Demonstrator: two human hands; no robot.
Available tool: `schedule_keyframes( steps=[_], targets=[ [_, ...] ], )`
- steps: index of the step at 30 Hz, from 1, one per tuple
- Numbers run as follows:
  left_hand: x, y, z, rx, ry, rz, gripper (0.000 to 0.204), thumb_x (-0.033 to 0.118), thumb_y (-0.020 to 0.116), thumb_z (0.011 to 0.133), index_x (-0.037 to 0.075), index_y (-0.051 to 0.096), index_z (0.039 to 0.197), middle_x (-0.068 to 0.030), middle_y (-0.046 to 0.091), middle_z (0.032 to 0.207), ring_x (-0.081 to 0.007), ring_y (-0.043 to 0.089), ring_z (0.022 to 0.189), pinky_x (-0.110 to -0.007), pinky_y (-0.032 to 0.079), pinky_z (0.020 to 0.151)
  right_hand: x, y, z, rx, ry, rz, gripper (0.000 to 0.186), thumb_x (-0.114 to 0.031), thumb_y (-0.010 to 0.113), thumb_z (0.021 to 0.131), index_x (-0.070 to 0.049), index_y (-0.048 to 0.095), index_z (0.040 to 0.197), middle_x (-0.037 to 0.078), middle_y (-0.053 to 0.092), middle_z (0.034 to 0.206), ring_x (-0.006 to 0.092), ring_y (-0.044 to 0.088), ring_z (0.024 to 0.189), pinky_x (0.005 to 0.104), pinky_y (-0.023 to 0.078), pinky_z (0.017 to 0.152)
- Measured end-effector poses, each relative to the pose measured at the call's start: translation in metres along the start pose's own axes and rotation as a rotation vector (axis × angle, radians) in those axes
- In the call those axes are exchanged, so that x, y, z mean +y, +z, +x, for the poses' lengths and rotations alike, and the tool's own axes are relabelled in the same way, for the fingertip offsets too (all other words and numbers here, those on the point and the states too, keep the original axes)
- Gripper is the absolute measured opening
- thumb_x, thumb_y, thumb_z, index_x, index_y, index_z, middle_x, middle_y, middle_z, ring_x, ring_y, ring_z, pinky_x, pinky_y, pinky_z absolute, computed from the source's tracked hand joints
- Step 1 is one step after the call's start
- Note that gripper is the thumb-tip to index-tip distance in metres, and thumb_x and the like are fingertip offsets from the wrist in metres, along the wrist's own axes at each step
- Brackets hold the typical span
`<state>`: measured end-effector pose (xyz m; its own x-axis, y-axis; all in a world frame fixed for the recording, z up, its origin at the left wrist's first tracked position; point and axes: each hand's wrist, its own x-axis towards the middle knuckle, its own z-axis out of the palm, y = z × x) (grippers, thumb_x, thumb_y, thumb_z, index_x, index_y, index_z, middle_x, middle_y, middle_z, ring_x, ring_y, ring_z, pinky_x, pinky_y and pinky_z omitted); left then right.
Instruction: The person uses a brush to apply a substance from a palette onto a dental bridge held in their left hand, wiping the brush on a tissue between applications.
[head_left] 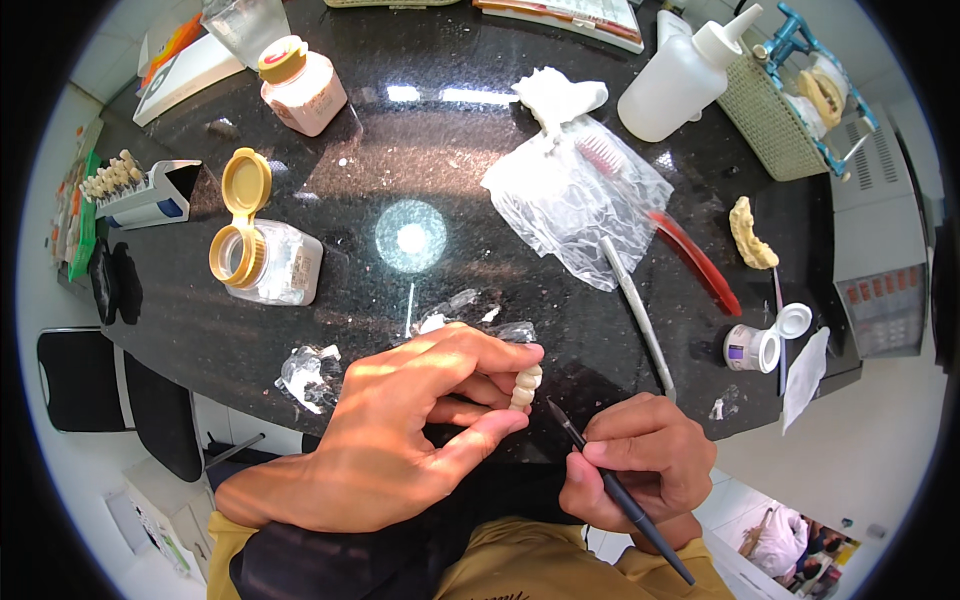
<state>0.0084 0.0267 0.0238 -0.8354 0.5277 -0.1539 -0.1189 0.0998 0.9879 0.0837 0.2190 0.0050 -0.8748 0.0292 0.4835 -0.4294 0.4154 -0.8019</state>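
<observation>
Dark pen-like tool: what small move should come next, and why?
I'd likely ease the dark tool slightly left toward the tooth piece: the right hand aims it there, the left hand pinches the piece, and a gap separates them.

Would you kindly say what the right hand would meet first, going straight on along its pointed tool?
The dark tool would probably meet the cream tooth piece in the left hand, though depth is unclear.

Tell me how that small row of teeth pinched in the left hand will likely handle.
The row of teeth looks stiff: it shows no visible sag or crumpling where the left hand pinches it. Being so small, it is probably light. Its rounded, bumpy surface suggests it might rock or skid rather than sit steady if pushed.
</observation>
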Motion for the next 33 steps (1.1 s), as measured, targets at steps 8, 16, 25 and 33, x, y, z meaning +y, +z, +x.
schedule_keyframes(
  steps=[8,16,25,33],
  targets=[
    [-0.0026,0.0006,0.0004,0.004,0.022,0.025,0.037,-0.017,0.072,0.081,-0.009,0.067,0.116,-0.0144,0.065,0.106,-0.0171,0.072,0.091,-0.027,0.064,0.081,0.0023,0.0042,-0.0002,-0.001,0.009,-0.027,0.024,0.001,0.084,0.07,-0.002,0.068,0.087,0.011,0.069,0.074,0.0179,0.063,0.054,0.026,0.051,0.047],
    [-0.0014,-0.0006,0.0006,-0.001,0.018,0.045,0.036,-0.016,0.073,0.081,-0.008,0.067,0.116,-0.014,0.065,0.105,-0.0168,0.071,0.092,-0.027,0.064,0.08,0.001,0.004,0.0017,-0.01,-0.01,-0.046,0.024,0.002,0.084,0.07,-0.001,0.068,0.086,0.011,0.069,0.073,0.0182,0.063,0.053,0.0262,0.051,0.047],
    [-0.0013,0.0,-0.0001,0.011,0.02,0.044,0.036,-0.016,0.073,0.08,-0.007,0.068,0.115,-0.0142,0.065,0.104,-0.017,0.071,0.091,-0.026,0.064,0.079,0.001,0.005,0.0015,-0.014,-0.005,-0.038,0.025,0.002,0.085,0.068,-0.001,0.068,0.086,0.011,0.068,0.072,0.0181,0.063,0.053,0.026,0.051,0.046],
    [-0.0015,0.0015,0.0008,0.031,0.029,0.051,0.036,-0.015,0.074,0.078,-0.007,0.069,0.113,-0.0144,0.066,0.102,-0.0167,0.072,0.087,-0.026,0.064,0.075,0.002,0.0047,0.0006,-0.005,-0.026,-0.038,0.025,0.002,0.085,0.067,-0.001,0.068,0.086,0.011,0.068,0.072,0.0183,0.063,0.053,0.0266,0.051,0.046]
  ],
)
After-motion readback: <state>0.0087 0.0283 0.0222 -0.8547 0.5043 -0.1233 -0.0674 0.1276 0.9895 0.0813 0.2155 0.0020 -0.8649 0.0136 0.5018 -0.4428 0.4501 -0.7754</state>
